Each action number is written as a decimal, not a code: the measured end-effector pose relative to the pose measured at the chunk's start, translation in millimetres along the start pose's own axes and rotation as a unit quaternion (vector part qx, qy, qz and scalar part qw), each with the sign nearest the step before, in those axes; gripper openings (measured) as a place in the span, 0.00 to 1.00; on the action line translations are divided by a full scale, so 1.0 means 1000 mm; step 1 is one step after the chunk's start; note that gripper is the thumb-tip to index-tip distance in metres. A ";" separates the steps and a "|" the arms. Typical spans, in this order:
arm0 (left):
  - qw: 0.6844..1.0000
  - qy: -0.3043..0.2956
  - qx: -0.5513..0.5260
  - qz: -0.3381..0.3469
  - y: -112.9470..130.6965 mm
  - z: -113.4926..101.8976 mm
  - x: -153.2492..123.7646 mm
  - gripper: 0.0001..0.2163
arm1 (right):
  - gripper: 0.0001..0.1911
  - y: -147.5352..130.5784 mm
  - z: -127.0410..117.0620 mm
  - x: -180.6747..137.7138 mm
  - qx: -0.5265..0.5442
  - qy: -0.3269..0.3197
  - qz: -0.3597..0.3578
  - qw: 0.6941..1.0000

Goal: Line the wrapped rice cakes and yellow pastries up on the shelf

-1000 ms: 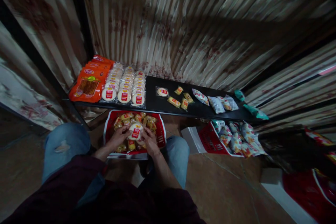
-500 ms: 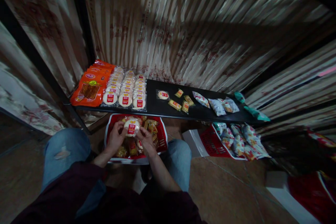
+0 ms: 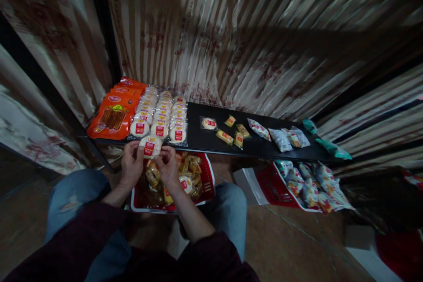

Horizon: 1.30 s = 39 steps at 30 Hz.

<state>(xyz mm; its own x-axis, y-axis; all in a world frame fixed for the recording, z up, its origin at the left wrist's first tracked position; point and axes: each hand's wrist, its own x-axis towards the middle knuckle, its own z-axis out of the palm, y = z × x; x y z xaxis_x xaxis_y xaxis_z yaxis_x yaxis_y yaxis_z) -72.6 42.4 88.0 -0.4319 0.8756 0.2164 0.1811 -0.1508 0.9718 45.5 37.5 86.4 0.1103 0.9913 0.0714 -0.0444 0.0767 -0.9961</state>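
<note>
Packet [image 3: 150,146] — round, white — is pinched by left hand [image 3: 131,166] and right hand [image 3: 168,167].

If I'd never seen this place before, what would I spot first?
Probably the bright orange packets at the left end of the black shelf. Next, the round white snack held between left hand and right hand near the shelf's front edge. Then the red basket below, holding golden packets.

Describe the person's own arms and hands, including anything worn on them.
Dark maroon sleeves cover both arms: the left sleeve ends near the wrist, the right sleeve higher up the forearm. The left hand and right hand are ungloved, without visible jewellery.
</note>
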 end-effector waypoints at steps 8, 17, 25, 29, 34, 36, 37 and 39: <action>0.992 0.051 0.100 0.060 -0.006 -0.012 0.035 0.13 | 0.04 -0.005 0.034 0.022 -0.044 -0.005 -0.066 0.997; 0.934 0.061 0.318 0.152 0.000 -0.014 0.038 0.21 | 0.06 -0.003 0.056 0.045 -0.132 0.018 -0.099 0.986; 0.920 0.031 0.339 0.195 -0.012 -0.007 0.036 0.21 | 0.10 -0.011 0.056 0.052 -0.227 -0.010 -0.140 0.964; 0.910 0.016 0.359 0.208 -0.021 -0.006 0.038 0.22 | 0.13 -0.014 0.053 0.046 -0.297 -0.029 -0.169 0.939; 0.899 -0.002 0.377 0.222 -0.028 -0.006 0.039 0.21 | 0.13 -0.020 0.046 0.032 -0.376 -0.035 -0.219 0.900; 0.897 -0.008 0.376 0.232 -0.028 -0.005 0.039 0.22 | 0.14 -0.020 0.039 0.027 -0.397 -0.032 -0.240 0.885; 0.897 -0.008 0.374 0.234 -0.027 -0.004 0.039 0.22 | 0.15 -0.019 0.034 0.026 -0.407 -0.028 -0.250 0.878; 0.899 -0.005 0.368 0.237 -0.026 -0.001 0.039 0.24 | 0.16 -0.016 0.023 0.025 -0.434 -0.008 -0.263 0.861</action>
<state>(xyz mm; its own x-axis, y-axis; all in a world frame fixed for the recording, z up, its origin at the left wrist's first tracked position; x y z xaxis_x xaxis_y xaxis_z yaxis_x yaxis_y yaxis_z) -95.2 79.7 71.3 -0.1451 0.7975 0.5856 0.8797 -0.1669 0.4452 25.7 63.1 105.4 -0.1269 0.8453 0.5190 0.7678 0.4149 -0.4882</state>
